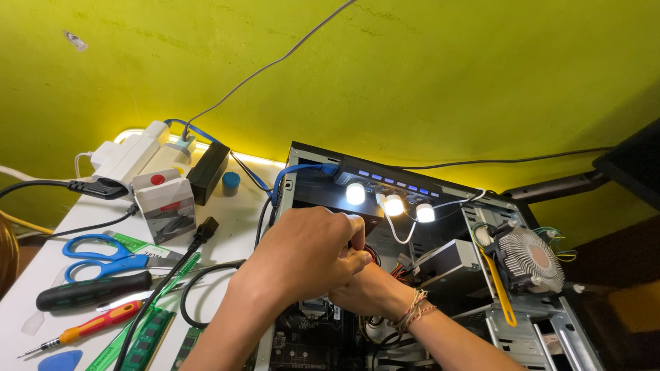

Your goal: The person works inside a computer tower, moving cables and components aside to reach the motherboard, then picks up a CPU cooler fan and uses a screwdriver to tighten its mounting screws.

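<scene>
Both hands are inside an open computer case (300, 152) lying on its side. My left hand (302, 254) comes in from the lower left, its fingers pinched together on a small red and black cable connector (372, 255). My right hand (368, 288), with a braided bracelet at the wrist, lies under and against the left hand; its fingers are hidden. The motherboard (309, 340) shows below the hands. A bundle of coloured wires (401, 264) runs just right of them.
A hub with blue lights (392, 180) and three small lit lamps (394, 205) sits on the case's far edge. A cooler fan (533, 257) rests at the right. On the white table to the left lie blue scissors (103, 255), two screwdrivers (93, 290), green memory sticks (148, 336), a power strip (130, 154) and cables.
</scene>
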